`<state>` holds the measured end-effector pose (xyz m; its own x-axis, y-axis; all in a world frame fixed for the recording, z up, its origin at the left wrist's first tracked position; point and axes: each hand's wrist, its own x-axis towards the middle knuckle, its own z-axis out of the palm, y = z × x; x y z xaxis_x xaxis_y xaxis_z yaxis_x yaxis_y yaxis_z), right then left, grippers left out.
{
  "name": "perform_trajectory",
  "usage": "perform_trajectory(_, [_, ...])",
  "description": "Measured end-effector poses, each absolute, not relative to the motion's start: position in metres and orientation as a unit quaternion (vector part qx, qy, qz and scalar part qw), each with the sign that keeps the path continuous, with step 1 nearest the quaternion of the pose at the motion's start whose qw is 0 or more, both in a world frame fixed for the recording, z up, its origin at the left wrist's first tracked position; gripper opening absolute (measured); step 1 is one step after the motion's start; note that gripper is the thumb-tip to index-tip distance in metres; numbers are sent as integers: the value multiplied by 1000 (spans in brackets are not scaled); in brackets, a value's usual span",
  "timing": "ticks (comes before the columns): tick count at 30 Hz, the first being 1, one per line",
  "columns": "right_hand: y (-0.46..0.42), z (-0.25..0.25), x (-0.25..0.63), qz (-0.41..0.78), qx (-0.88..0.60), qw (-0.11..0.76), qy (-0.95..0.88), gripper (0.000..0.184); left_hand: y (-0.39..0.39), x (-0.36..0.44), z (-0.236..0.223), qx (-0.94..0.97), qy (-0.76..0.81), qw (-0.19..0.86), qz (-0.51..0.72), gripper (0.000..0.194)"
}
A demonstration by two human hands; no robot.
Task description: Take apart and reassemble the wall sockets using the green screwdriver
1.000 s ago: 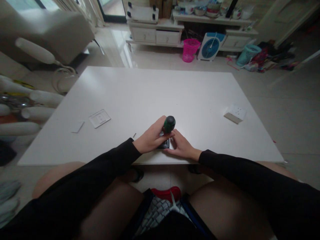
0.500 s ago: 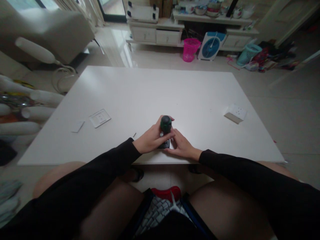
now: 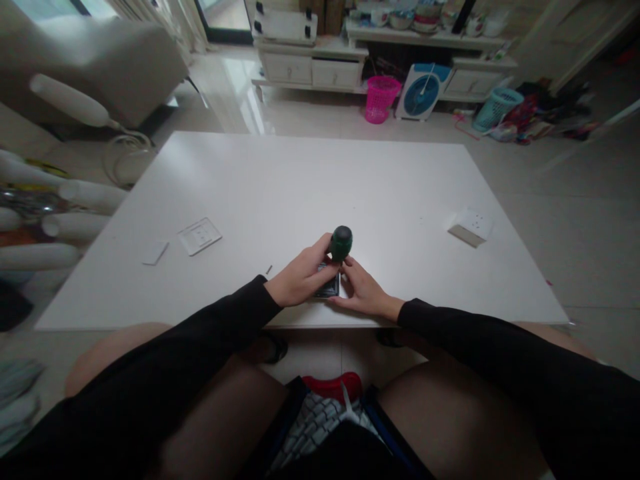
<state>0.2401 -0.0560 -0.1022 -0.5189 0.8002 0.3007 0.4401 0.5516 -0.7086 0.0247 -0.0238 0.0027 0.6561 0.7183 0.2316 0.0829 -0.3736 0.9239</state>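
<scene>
A pale tiled floor runs back to a long white low cabinet (image 3: 336,75), with a bright pink plastic mesh basket (image 3: 381,100) and a blue-and-white box-shaped fan (image 3: 423,93) standing in front of it. Nearer, a smooth white rectangular table (image 3: 320,180) reaches almost to the lap of the person, whose black sleeves (image 3: 215,320) come in from both sides. Close to the near edge, the left hand (image 3: 300,277) is wrapped around a rounded green-and-black handle (image 3: 341,243), held roughly upright (its lower end is hidden by the fingers). Beneath it, on the tabletop, lies a small black square piece (image 3: 329,288), partly covered by that hand. The right hand (image 3: 365,290) sits at the piece's right side, thumb near the lower corner and fingertips close to the handle's base; how firmly it pinches, I cannot tell. A tiny metal screw (image 3: 269,269) lies just beside the left wrist. Farther left are a white square faceplate (image 3: 200,237) and a thin white flat piece (image 3: 155,253); well to the right stands a white boxy socket (image 3: 471,227).
</scene>
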Motion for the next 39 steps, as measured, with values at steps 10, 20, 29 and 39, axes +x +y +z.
perform_trajectory(10, [-56, -103, 241, 290, -373, 318, -822, 72, -22, 30, 1, 777, 300, 433, 344, 26])
perform_trajectory(20, [-57, -105, 241, 283, -378, 313, -824, 83, -24, 26, 4, 767, 252, 482, 340, 22])
perform_trajectory(29, [-55, -102, 240, 296, -375, 319, -819, 67, -26, 29, -5, 771, 279, 465, 333, 30])
perform_trajectory(39, [-56, -104, 240, 285, -374, 321, -822, 82, -26, 28, 3, 751, 273, 499, 335, 35])
